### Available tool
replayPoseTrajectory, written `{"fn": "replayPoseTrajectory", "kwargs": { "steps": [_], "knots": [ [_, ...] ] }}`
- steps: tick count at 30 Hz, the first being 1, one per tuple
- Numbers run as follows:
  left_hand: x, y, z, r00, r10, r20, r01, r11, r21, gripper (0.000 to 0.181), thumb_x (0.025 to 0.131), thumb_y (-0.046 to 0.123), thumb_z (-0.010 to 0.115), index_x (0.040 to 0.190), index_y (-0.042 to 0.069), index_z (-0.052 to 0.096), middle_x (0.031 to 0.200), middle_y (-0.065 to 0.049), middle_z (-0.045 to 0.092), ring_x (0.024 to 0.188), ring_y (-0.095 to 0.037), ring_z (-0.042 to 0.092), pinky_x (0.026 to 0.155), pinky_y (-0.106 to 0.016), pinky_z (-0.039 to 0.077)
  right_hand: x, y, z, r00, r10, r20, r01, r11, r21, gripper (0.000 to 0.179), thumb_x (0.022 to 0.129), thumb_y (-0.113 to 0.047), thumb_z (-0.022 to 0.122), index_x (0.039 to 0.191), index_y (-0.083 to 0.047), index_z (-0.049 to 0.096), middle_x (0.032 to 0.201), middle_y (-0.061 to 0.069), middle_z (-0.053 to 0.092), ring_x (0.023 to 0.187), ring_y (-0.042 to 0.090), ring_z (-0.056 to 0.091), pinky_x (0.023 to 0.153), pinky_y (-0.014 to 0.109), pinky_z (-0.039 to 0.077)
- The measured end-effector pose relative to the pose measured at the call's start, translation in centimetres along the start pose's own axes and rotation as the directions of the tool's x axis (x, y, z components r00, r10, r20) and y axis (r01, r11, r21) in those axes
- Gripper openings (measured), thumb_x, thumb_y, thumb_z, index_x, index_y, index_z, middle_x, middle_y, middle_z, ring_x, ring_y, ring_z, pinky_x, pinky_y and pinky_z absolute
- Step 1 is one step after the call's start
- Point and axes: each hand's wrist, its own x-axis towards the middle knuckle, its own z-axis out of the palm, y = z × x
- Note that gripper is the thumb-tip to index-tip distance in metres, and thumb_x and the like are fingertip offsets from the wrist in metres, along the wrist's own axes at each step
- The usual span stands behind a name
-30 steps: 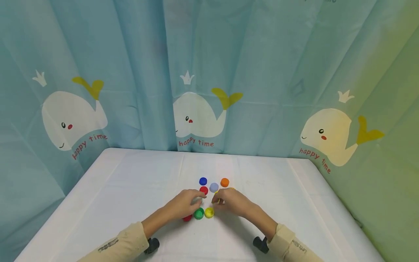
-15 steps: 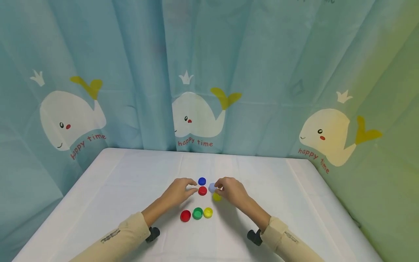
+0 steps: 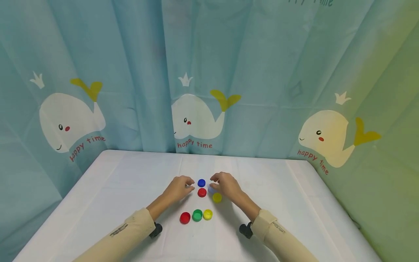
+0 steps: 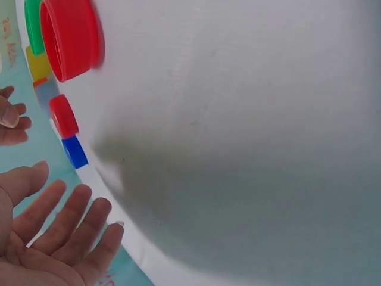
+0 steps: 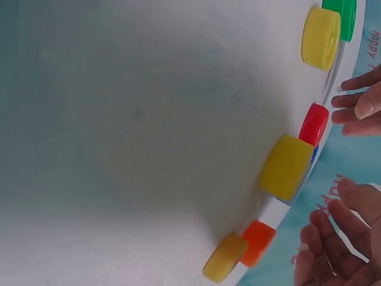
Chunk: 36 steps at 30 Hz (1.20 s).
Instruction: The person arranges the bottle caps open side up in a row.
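Observation:
My left hand (image 3: 178, 187) hovers just left of a blue round plastic cap (image 3: 201, 183) and a red cap (image 3: 202, 192). Its fingers are relaxed and hold nothing, as the left wrist view confirms. On the other side, my right hand (image 3: 227, 185) hangs over a lavender cap (image 3: 211, 190), partly covering it. Its fingers bend loosely with nothing between them. A yellow cap (image 3: 217, 198) lies just below that hand. An orange cap (image 5: 258, 243) and a yellow-orange cap (image 5: 225, 257), hidden in the head view, appear in the right wrist view.
Nearer the person, a row holds a red cap (image 3: 184, 218), a green cap (image 3: 197, 215) and a yellow cap (image 3: 207, 214), hollow sides up. All lie on a white-covered table (image 3: 131, 182). A blue-green curtain (image 3: 262, 72) with whale prints hangs behind.
Both hands have moved away from the front row toward the far caps, and the gap between them has widened. The front row is now uncovered; the caps in view look unmoved.

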Motion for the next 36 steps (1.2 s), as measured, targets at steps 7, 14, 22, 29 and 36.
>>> {"fn": "replayPoseTrajectory", "kwargs": {
  "steps": [7, 14, 22, 29, 36],
  "knots": [
    [0.9, 0.2, 0.1, 0.999, -0.029, 0.026, 0.029, 0.999, 0.019, 0.021, 0.087, 0.011, 0.068, 0.106, 0.001, 0.068, 0.096, -0.008, 0.066, 0.09, -0.023, 0.062, 0.079, -0.034, 0.052, 1.0, -0.5, 0.4, 0.998, 0.045, 0.034, -0.045, 0.999, -0.01, 0.021, 0.083, -0.016, 0.073, 0.102, -0.007, 0.071, 0.091, 0.004, 0.067, 0.085, 0.018, 0.061, 0.076, 0.028, 0.052],
    [2.0, -0.1, -0.1, 0.999, -0.03, 0.02, 0.028, 0.995, 0.091, 0.02, 0.085, 0.009, 0.069, 0.103, -0.001, 0.069, 0.082, -0.005, 0.064, 0.074, -0.017, 0.057, 0.071, -0.03, 0.052, 1.6, -0.9, 1.2, 0.996, 0.06, 0.067, -0.057, 0.998, -0.041, 0.022, 0.082, -0.014, 0.074, 0.102, -0.006, 0.071, 0.091, 0.004, 0.066, 0.085, 0.019, 0.062, 0.076, 0.03, 0.052],
    [2.4, -0.2, 0.2, 0.998, -0.056, 0.031, 0.053, 0.995, 0.085, 0.021, 0.085, 0.01, 0.069, 0.104, 0.0, 0.068, 0.086, -0.007, 0.065, 0.076, -0.017, 0.058, 0.073, -0.031, 0.052, 2.1, -0.8, 1.5, 0.992, 0.099, 0.079, -0.098, 0.995, -0.027, 0.021, 0.084, -0.013, 0.072, 0.104, -0.006, 0.07, 0.091, 0.004, 0.066, 0.084, 0.019, 0.061, 0.077, 0.031, 0.052],
    [2.6, -0.1, 0.5, 0.996, -0.084, 0.019, 0.083, 0.993, 0.085, 0.022, 0.085, 0.01, 0.07, 0.104, -0.001, 0.067, 0.101, -0.013, 0.065, 0.092, -0.025, 0.061, 0.082, -0.038, 0.051, 2.4, -0.8, 2.0, 0.991, 0.099, 0.092, -0.101, 0.995, 0.012, 0.022, 0.084, -0.013, 0.072, 0.105, -0.004, 0.069, 0.091, 0.005, 0.066, 0.082, 0.018, 0.06, 0.078, 0.03, 0.052],
    [3.0, 0.1, 0.7, 0.997, -0.065, 0.044, 0.061, 0.994, 0.088, 0.022, 0.085, 0.01, 0.069, 0.104, -0.001, 0.067, 0.102, -0.014, 0.065, 0.096, -0.027, 0.061, 0.085, -0.039, 0.05, 2.7, -0.8, 2.4, 0.989, 0.099, 0.107, -0.1, 0.995, -0.002, 0.024, 0.083, -0.013, 0.073, 0.103, -0.003, 0.069, 0.089, 0.006, 0.066, 0.079, 0.017, 0.06, 0.076, 0.03, 0.052]
  ]
}}
